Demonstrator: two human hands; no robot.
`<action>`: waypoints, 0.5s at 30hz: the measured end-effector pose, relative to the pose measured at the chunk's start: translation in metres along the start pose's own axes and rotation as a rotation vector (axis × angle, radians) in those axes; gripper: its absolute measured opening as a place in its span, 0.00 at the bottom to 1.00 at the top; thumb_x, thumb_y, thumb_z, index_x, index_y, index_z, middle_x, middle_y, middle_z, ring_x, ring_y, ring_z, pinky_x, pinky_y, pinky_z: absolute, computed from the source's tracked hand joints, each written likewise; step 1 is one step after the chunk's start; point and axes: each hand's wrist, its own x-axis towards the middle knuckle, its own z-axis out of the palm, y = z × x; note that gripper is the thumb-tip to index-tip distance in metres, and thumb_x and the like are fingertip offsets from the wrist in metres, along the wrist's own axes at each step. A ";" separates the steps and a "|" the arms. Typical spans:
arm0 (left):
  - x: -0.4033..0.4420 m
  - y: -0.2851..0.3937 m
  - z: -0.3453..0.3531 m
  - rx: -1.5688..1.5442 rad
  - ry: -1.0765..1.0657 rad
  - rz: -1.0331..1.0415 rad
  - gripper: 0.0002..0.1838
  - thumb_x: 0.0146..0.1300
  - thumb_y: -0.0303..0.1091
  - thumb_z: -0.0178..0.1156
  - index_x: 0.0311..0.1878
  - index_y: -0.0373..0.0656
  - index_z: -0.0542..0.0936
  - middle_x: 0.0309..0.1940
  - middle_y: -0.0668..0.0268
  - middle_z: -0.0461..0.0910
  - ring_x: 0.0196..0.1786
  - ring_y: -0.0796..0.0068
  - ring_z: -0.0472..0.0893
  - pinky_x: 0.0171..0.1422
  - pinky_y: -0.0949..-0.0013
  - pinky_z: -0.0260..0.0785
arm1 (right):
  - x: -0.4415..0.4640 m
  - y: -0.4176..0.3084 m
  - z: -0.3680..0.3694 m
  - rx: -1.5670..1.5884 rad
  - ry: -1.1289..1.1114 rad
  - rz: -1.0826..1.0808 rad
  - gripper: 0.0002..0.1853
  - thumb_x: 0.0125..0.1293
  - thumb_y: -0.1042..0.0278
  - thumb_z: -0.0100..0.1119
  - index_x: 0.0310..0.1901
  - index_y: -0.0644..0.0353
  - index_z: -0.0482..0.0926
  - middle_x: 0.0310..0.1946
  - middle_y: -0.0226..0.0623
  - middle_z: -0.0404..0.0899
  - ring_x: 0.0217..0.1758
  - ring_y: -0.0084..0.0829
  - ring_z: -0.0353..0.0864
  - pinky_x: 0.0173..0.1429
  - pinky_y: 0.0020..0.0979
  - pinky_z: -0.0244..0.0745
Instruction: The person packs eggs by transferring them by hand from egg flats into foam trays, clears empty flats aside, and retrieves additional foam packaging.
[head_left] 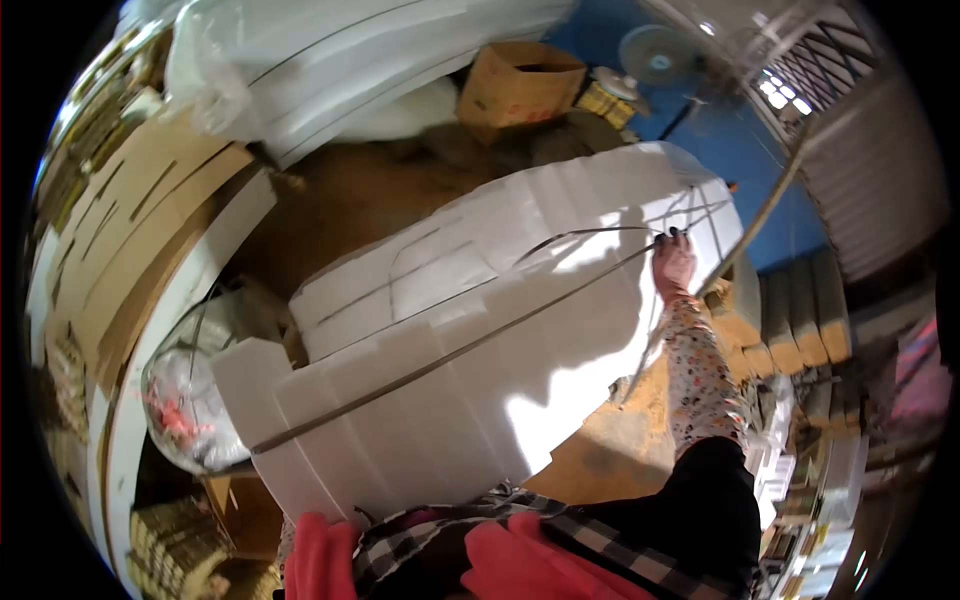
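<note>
A long stack of white foam-like sheets (pixel 440 410) lies slantwise in front of my body. A dark strap (pixel 450 355) runs along its length, and a loose stretch of it bows up near the far right end. My right hand (pixel 674 262) is at that end, reaching out in a floral sleeve, with its fingers closed on the strap. Dark fingertips show against the white surface. My left hand is out of sight; only a bit of patterned sleeve shows low on the left, beside pink cloth (pixel 325 555) at my front.
A cardboard box (pixel 520 85) stands behind the stack. Flat cardboard sheets (pixel 130 230) lean at the left, above a clear plastic bag (pixel 190 400). Wrapped white material (pixel 350 60) lies at the back. A pole (pixel 770 210) slants past the stack's right end, near several stacked bundles (pixel 800 310).
</note>
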 end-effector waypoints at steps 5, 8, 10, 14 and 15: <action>-0.039 -0.005 -0.007 -0.057 0.018 0.014 0.36 0.61 0.41 0.59 0.67 0.40 0.54 0.65 0.55 0.55 0.65 0.58 0.61 0.68 0.64 0.53 | 0.050 -0.001 -0.040 0.100 -0.013 -0.025 0.11 0.66 0.60 0.50 0.38 0.54 0.81 0.40 0.38 0.81 0.46 0.42 0.77 0.58 0.48 0.65; -0.033 0.003 -0.016 -0.154 0.037 0.088 0.37 0.61 0.41 0.59 0.68 0.40 0.53 0.66 0.55 0.54 0.66 0.58 0.59 0.68 0.64 0.52 | 0.064 -0.018 -0.077 0.249 0.147 -0.246 0.13 0.67 0.60 0.49 0.40 0.57 0.81 0.40 0.41 0.81 0.49 0.45 0.76 0.66 0.45 0.58; -0.021 0.018 -0.027 -0.239 0.065 0.165 0.38 0.60 0.41 0.59 0.68 0.40 0.51 0.67 0.55 0.52 0.66 0.58 0.58 0.69 0.64 0.51 | 0.071 -0.049 -0.115 0.365 0.236 -0.273 0.13 0.68 0.63 0.49 0.42 0.62 0.79 0.40 0.48 0.80 0.47 0.50 0.76 0.58 0.42 0.66; 0.006 0.053 -0.085 -0.461 0.211 0.318 0.41 0.60 0.42 0.60 0.69 0.40 0.49 0.68 0.55 0.50 0.68 0.58 0.57 0.70 0.64 0.49 | 0.073 -0.129 -0.198 0.892 0.288 -0.216 0.17 0.70 0.60 0.49 0.47 0.69 0.76 0.39 0.52 0.79 0.45 0.55 0.76 0.52 0.38 0.70; 0.005 0.057 -0.100 -0.516 0.250 0.340 0.41 0.60 0.42 0.60 0.70 0.40 0.48 0.69 0.55 0.50 0.68 0.58 0.56 0.70 0.64 0.49 | 0.072 -0.149 -0.218 0.893 0.346 -0.263 0.18 0.70 0.61 0.51 0.49 0.69 0.75 0.39 0.51 0.79 0.43 0.49 0.77 0.52 0.37 0.70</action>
